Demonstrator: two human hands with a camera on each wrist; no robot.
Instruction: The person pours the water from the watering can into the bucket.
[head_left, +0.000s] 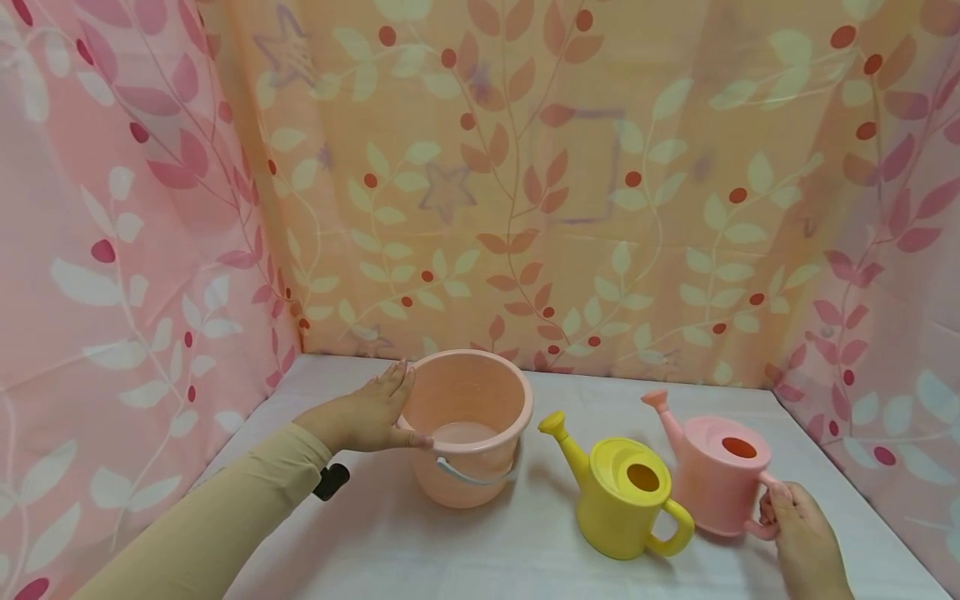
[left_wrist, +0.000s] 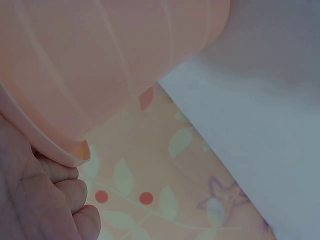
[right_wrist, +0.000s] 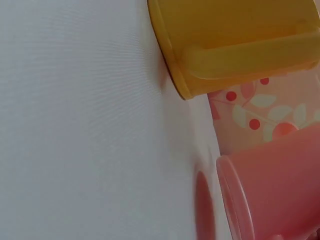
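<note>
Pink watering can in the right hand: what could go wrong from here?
If the right hand swings the pink watering can toward the bucket, it could knock the yellow watering can between them. The left hand touches one side of the bucket, so a firm push might shift or tip it.

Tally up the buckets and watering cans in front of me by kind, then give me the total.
Buckets: 1, a peach bucket
Watering cans: 2, a yellow watering can and a pink watering can
Total: 3
</note>
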